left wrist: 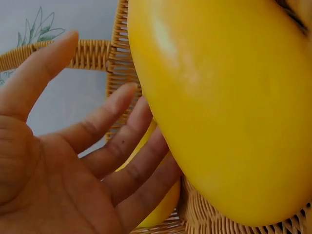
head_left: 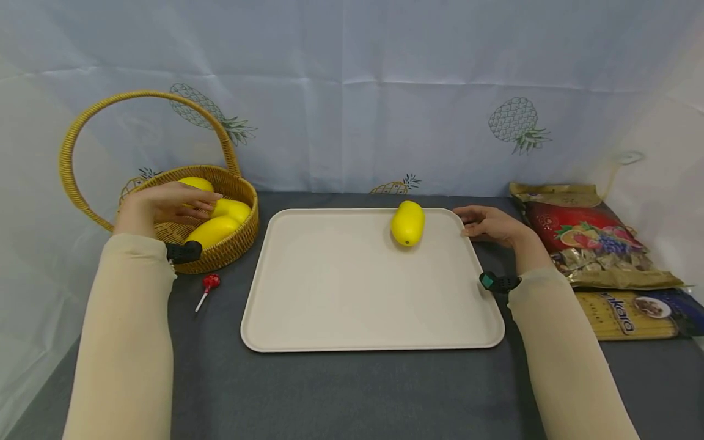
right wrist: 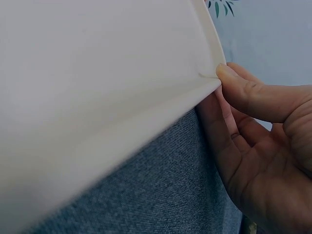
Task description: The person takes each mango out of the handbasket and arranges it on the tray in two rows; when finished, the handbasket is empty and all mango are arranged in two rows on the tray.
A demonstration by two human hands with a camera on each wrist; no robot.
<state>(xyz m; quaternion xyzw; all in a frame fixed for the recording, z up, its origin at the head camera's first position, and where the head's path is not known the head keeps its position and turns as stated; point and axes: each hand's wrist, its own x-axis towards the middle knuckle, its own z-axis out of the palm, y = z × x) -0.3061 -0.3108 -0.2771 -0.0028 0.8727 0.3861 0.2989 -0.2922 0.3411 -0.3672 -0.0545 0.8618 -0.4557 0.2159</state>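
Tray (head_left: 352, 293), pale and broad, lies on the dark grey table (head_left: 357, 391) before the person. It looks stiff, light and smooth; its raised rim is the place to take hold, as the flat middle offers no grip. Left of it a red lollipop (head_left: 211, 280) lies on the table; to the right is a yellow-and-blue packet (head_left: 627, 315), with a fruit-printed bag (head_left: 594, 235) just beyond. Farther back, at the tray's far right corner, the right hand (head_left: 486, 223) pinches the rim. Near that corner one yellow fruit (head_left: 408, 223) rests on the tray, rounded and glossy, probably light but apt to roll; cupping its middle should be surer than pinching an end. Three more yellow fruits (head_left: 213, 232) sit in the wicker basket (head_left: 242, 235), the left hand (head_left: 172, 201) over them with fingers extended. Behind hangs a pineapple-print cloth (head_left: 308, 140).

The right wrist view adds the thumb on the rim and fingers below the corner. The left wrist view bares the palm, thumb spread well away, fingertips passing behind a fruit; whether they touch it, I cannot tell. Only the head view shows the tray's fruit and the lollipop.
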